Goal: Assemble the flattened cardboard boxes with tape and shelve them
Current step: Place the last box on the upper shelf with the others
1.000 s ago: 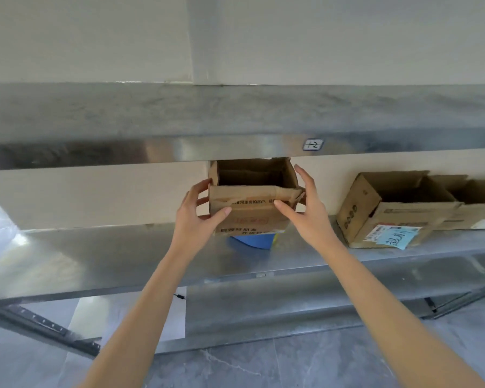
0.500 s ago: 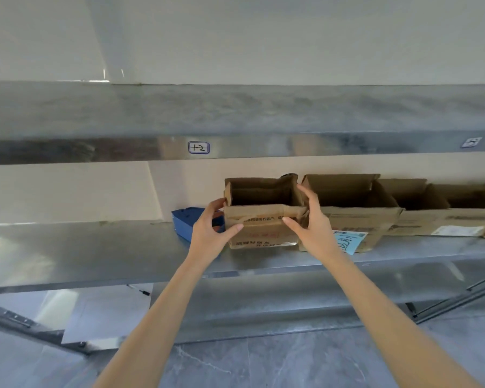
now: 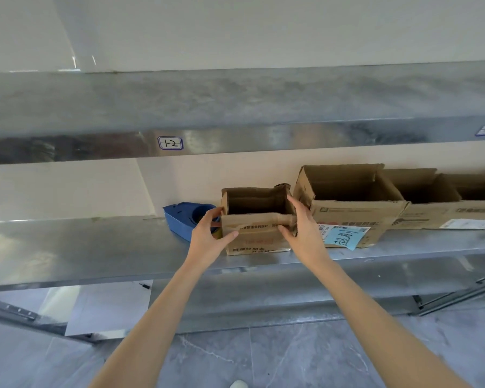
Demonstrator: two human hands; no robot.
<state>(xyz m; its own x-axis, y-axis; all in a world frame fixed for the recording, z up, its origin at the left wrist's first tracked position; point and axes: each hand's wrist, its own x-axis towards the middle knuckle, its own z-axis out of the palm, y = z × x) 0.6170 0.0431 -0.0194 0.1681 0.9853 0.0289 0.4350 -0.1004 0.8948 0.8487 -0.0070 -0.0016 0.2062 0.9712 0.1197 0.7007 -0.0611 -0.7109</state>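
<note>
A small open cardboard box (image 3: 256, 236) with red printing stands on the metal shelf (image 3: 95, 247), its top flaps up. My left hand (image 3: 210, 236) grips its left front corner, thumb across the front face. My right hand (image 3: 301, 231) holds the right side, thumb on the front and fingers along the wall. The box stands right beside a larger open cardboard box (image 3: 350, 208) with a blue handwritten note (image 3: 346, 238).
A blue tape dispenser (image 3: 186, 219) lies on the shelf just left of the small box. More open boxes (image 3: 443, 205) line the shelf to the right. An upper shelf (image 3: 235, 107) labelled 1-2 hangs overhead. Grey tiled floor lies below.
The small box has come down from the air onto the shelf and moved right, next to the larger box. Both hands stayed on it. The blue dispenser now shows at its left.
</note>
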